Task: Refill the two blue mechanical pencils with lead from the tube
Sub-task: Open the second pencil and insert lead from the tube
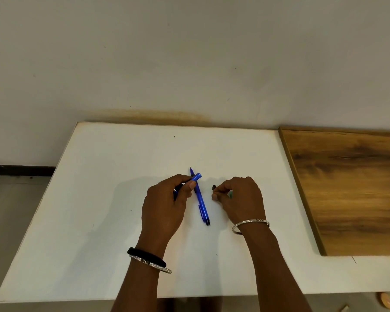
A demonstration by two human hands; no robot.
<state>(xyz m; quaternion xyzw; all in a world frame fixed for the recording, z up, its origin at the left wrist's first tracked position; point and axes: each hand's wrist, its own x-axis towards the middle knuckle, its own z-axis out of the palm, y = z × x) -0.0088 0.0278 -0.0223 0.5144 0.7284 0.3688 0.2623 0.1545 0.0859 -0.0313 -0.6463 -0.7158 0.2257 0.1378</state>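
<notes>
Left hand grips blue pencil — right hand pinches black piece.

2 blue mechanical pencils: lying pencil, held pencil
2 hands: left hand, right hand
1 small black cap
2 silver bangles: left bangle, right bangle
1 black wristband
1 white bench
1 wooden board

no readable text, labels, numbers
</notes>
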